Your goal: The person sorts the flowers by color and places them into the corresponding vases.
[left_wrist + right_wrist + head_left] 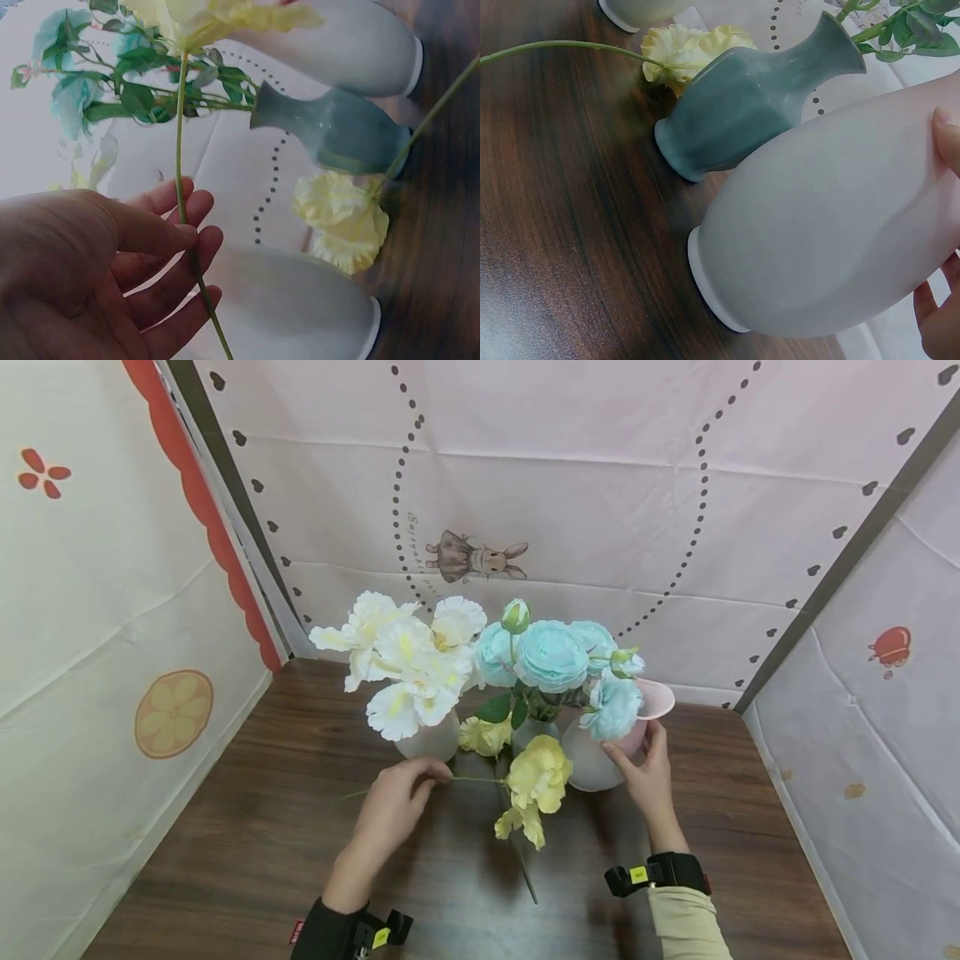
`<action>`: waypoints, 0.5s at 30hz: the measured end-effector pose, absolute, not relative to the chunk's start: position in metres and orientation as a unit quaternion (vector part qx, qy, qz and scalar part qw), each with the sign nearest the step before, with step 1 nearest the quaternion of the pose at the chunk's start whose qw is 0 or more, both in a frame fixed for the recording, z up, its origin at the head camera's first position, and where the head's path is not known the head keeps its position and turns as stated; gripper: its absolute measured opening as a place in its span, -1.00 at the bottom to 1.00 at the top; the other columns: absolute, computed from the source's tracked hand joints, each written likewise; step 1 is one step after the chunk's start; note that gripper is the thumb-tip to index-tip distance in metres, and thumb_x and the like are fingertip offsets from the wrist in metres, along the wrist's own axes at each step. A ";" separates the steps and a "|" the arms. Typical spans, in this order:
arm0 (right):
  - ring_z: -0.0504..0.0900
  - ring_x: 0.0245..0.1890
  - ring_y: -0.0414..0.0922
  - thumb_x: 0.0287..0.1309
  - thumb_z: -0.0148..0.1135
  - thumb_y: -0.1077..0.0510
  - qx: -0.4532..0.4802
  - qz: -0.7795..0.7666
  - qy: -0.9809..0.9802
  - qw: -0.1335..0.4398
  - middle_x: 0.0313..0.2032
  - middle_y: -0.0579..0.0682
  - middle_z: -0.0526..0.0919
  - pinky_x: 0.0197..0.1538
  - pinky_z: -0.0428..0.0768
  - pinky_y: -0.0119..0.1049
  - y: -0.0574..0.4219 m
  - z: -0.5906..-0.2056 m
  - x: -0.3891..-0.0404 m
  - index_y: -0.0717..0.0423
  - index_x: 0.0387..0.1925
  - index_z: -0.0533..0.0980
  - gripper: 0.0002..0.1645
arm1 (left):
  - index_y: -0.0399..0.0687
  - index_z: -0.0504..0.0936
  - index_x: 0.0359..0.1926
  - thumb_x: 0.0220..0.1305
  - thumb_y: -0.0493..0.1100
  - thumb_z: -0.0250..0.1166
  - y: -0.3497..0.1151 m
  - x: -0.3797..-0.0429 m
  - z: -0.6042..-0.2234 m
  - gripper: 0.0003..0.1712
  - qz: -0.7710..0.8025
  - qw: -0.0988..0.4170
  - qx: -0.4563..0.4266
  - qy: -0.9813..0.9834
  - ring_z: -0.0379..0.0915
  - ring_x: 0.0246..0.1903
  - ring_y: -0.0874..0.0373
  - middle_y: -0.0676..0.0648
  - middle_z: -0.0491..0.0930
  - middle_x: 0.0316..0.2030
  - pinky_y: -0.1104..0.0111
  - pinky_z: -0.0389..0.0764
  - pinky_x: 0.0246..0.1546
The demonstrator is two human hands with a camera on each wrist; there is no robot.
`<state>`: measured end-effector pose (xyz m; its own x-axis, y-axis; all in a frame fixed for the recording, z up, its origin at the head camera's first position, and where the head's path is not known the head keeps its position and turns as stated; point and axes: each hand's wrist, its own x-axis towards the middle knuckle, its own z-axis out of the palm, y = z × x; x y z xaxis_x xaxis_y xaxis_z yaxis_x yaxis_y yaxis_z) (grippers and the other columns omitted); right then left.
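My left hand [396, 797] pinches the thin green stem [181, 135] of a yellow flower [542, 771] between thumb and fingers, its bloom pointing right above the table. With my right hand [649, 774] I grip the upper part of a white-to-pink vase [832, 217] that has a flared rim; its mouth shows nothing in it, and the base stands by the table. Beside it stands a teal vase [739, 109] holding light blue flowers [553, 656]. A second yellow flower [341, 221] lies on the table, its stem stretching toward me.
At the left a white vase [433, 740] carries large white flowers [408, 652]. All stand on a dark wooden table [262, 827], near the printed cloth [555, 510] at the back. Cloth walls [885, 735] rise on both sides.
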<state>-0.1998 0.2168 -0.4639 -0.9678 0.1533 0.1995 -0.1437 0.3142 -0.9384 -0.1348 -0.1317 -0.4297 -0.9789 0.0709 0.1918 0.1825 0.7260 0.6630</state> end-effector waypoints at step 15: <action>0.15 0.49 0.17 0.22 0.31 0.26 0.006 0.585 -0.799 0.142 0.44 0.30 0.18 0.54 0.11 0.17 0.220 -0.475 -0.204 0.26 0.48 0.01 -0.06 | 0.09 0.68 -0.20 0.26 -0.44 0.30 -0.098 -0.123 -0.406 -0.70 -0.464 0.082 -0.184 -0.863 0.66 -0.16 0.23 0.11 0.72 -0.22 0.36 0.69 -0.08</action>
<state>-0.2043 0.2204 -0.4755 -0.9598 0.1566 0.2329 -0.1748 0.3157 -0.9326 -0.1234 -0.0981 -0.4056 -0.9191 0.2409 0.3117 0.3929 0.5025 0.7701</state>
